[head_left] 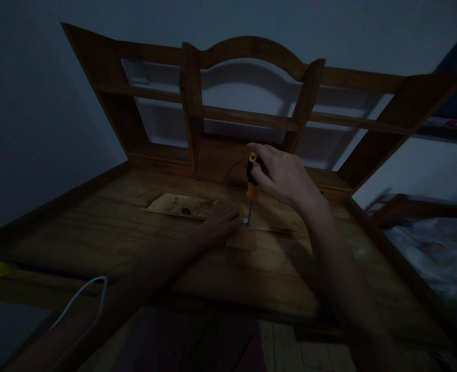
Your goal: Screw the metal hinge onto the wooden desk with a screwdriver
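My right hand [286, 173] is wrapped round the black and yellow handle of a screwdriver [251, 192], held nearly upright. The metal shaft points down, its tip at a small shiny metal piece [246, 221]. My left hand [223, 226] lies low over the wood, its closed fingers pressed on that metal piece from the left. Under the metal piece is a small thin square of board [242, 240]. What exactly the metal piece is I cannot make out in the dim light. Just behind my left hand lies a wooden strip [182, 205] with dark, rough patches.
The wooden desk top [96, 227] carries a shelf unit [247, 121] along the wall, with a socket [136, 71] behind its left side. A white cable [85, 287] loops by my left forearm. Clear plastic bags [438, 253] lie beyond the right edge.
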Available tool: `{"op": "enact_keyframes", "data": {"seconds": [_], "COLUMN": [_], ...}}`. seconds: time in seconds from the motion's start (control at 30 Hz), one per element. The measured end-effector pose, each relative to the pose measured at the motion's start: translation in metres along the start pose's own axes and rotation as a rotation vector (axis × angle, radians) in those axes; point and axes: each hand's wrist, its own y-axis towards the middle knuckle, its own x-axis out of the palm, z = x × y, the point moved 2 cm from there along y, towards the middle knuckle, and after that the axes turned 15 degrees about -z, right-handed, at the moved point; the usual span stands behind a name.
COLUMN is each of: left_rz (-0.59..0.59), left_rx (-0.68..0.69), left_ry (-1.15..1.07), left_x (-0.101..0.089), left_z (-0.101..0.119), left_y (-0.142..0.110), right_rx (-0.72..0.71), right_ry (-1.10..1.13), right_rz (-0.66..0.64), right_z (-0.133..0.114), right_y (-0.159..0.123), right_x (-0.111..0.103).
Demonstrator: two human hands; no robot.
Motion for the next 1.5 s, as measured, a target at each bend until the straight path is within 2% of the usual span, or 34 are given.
{"op": "enact_keyframes", "data": {"seconds": [0.3, 0.63, 0.8, 0.97, 1.27, 1.5], "left_rz": [-0.039, -0.02, -0.029, -0.031, -0.031, -0.032], "left_rx": [-0.001, 0.0, 0.002, -0.011, -0.041, -0.011], "left_ry": [-0.071, -0.063, -0.076, -0.067, -0.089, -0.071], "left_x": [-0.008, -0.01, -0.006, -0.01, -0.013, -0.01], "left_z": [0.004, 0.004, 0.003, 0.005, 0.006, 0.005], "left_y": [0.0, 0.001, 0.0, 0.0, 0.0, 0.0], "right_rx": [0.089, 0.022, 0.087, 0.129, 0.101, 0.073], "right_ry": [-0.092, -0.026, -0.091, -0.133, -0.11, -0.064], "right_rz": [0.014, 0.007, 0.001, -0.014, -0.037, 0.02], "right_z": [0.003, 0.003, 0.006, 0.004, 0.004, 0.003], "right_y": [0.0, 0.0, 0.001, 0.0, -0.001, 0.0], "right_x": [-0.002, -0.001, 0.0, -0.002, -0.002, -0.003]}}
